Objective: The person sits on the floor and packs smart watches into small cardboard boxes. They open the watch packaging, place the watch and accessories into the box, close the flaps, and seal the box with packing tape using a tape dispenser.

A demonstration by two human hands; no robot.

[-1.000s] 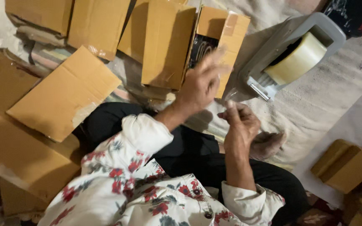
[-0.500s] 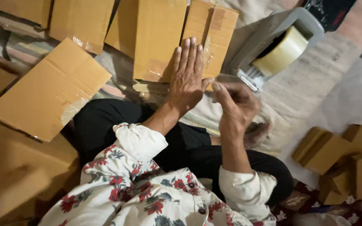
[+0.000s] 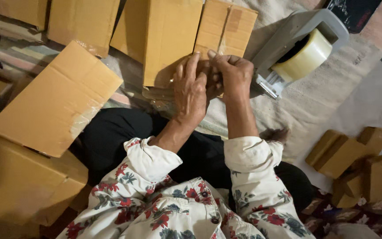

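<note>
Both of my hands meet over a brown cardboard box that lies on the cloth in front of my lap. My left hand rests flat against the box's near end, fingers together and pointing away. My right hand curls over the same end beside it, fingers bent and touching the left hand. What lies between the fingers is hidden. A grey tape dispenser with a roll of clear tape stands just to the right of my right hand.
Flat and folded cardboard boxes lie at the left and along the far side. Several small brown boxes are piled at the right on a pale cloth. My black-clothed legs and floral sleeves fill the near side.
My right hand has come forward from near my lap to the box end beside the left hand. The left hand has slid back from flat on top of the box to its near end.
</note>
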